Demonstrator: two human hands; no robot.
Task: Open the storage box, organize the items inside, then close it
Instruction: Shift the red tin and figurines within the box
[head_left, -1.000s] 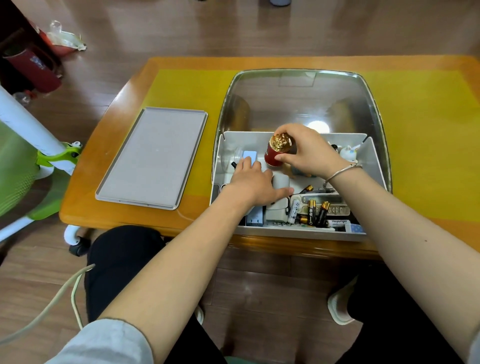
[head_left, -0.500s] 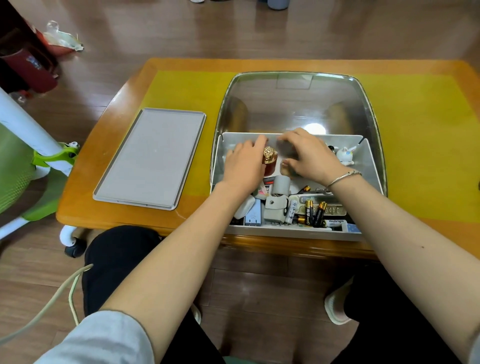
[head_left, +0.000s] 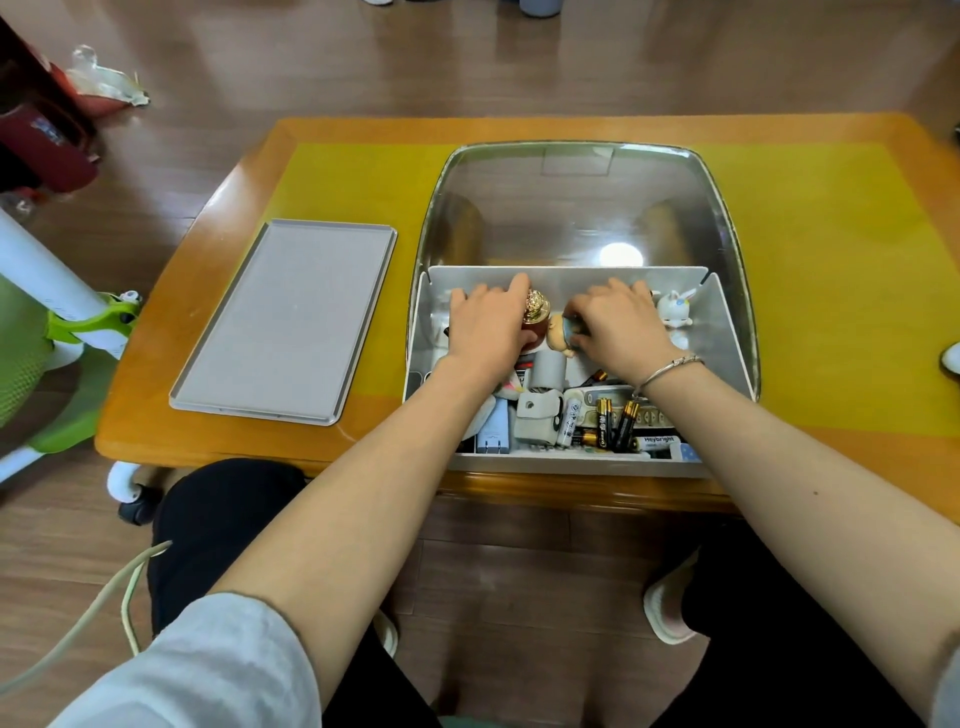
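Note:
The white storage box (head_left: 724, 332) stands open on the table, its clear lid (head_left: 576, 208) tipped back behind it. Inside, my left hand (head_left: 488, 327) grips a red bottle with a gold cap (head_left: 536, 306) near the back wall. My right hand (head_left: 618, 325) holds a small figurine (head_left: 558, 332) just right of the bottle. A white rabbit figure (head_left: 675, 309) sits in the back right corner. Batteries (head_left: 613, 423), a grey pouch (head_left: 535, 421), a white plug (head_left: 493, 434) and other small items fill the front of the box.
A flat grey tray (head_left: 285, 322) lies left of the box on the yellow mat (head_left: 831, 270) of the wooden table (head_left: 156, 431). A green and white chair (head_left: 47, 332) stands at the far left, with a cable (head_left: 104, 597) below it.
The red bottle came down from above the box to its back area. My left hand moved up from the front items to the bottle. My right hand let go of it and took the figurine.

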